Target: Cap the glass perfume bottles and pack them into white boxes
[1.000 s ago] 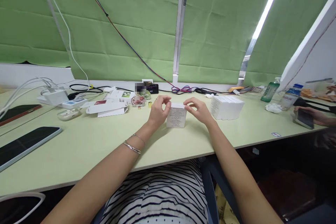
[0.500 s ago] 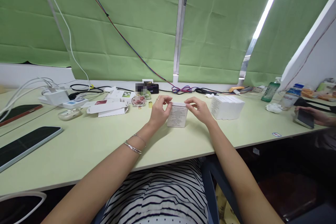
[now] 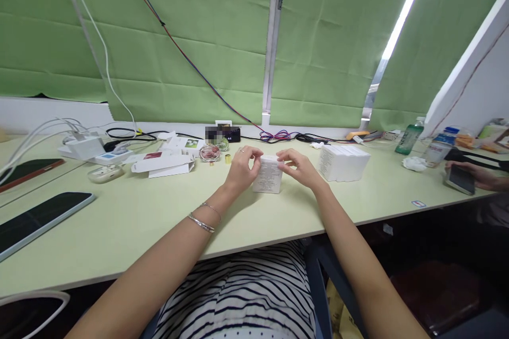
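Two top corners pinched: left hand (image 3: 242, 170), right hand (image 3: 301, 168) flank the upright white cardboard box (image 3: 266, 181), behind the pale-green table's (image 3: 254, 225) front edge.

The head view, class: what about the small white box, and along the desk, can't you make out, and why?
In the head view:
- Print on the white box: too small to read.
- The box's back: hidden by its near side.
- Large phone: cut off by the left edge.
- Dark display: partly covered by a pixelated patch.
- Other person's hand: arm cut off, right edge.
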Available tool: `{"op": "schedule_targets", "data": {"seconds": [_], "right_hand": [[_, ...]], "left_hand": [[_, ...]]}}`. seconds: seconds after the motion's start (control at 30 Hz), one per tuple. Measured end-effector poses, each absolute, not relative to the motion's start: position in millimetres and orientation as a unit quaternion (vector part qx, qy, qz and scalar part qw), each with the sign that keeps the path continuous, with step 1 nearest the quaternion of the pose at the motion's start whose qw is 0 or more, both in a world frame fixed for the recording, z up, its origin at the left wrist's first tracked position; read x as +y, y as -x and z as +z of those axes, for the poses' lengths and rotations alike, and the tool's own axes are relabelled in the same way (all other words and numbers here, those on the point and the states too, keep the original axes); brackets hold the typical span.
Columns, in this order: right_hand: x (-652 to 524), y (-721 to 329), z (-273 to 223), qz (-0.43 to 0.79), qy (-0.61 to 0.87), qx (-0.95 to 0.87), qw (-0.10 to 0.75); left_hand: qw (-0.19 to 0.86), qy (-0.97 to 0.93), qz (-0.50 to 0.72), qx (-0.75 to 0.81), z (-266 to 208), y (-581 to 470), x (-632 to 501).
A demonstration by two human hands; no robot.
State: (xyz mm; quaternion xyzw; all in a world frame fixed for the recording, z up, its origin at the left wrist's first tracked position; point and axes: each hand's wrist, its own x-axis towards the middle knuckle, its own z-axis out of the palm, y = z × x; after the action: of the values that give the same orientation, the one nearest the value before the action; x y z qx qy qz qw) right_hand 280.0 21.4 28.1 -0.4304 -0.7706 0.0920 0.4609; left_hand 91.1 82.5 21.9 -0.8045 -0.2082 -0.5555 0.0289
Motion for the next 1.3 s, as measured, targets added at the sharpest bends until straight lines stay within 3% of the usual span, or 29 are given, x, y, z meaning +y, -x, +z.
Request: {"op": "schedule_targets", "data": {"seconds": [0.13, 0.3, 0.53, 0.93, 1.17, 1.3], "right_hand": [[20, -278, 28, 0.123, 0.463, -0.777, 0.409], [17, -290, 34, 0.033, 0.55, -0.759, 0.346], [9, -333, 37, -0.105, 0.797, -0.529, 0.272], [12, -342, 30, -0.126, 0.838, -0.411, 0.334], [14, -334, 30, -0.172, 0.811, -0.432, 0.355], [13, -316, 36, -0.183, 0.734, -0.546, 0.362]], "left_hand": [[0.028, 0.818, -0.524, -0.237, 22, -88, 81], [-0.007, 0.838, -0.464, -0.287, 21, -88, 79], [-0.038, 0.853, -0.387, -0.348, 17, -90, 80], [-0.038, 0.904, -0.147, -0.399, -1, -87, 84], [-0.028, 0.909, -0.11, -0.401, 4, -87, 82], [-0.03, 0.909, -0.113, -0.4, 3, -86, 79]]}}
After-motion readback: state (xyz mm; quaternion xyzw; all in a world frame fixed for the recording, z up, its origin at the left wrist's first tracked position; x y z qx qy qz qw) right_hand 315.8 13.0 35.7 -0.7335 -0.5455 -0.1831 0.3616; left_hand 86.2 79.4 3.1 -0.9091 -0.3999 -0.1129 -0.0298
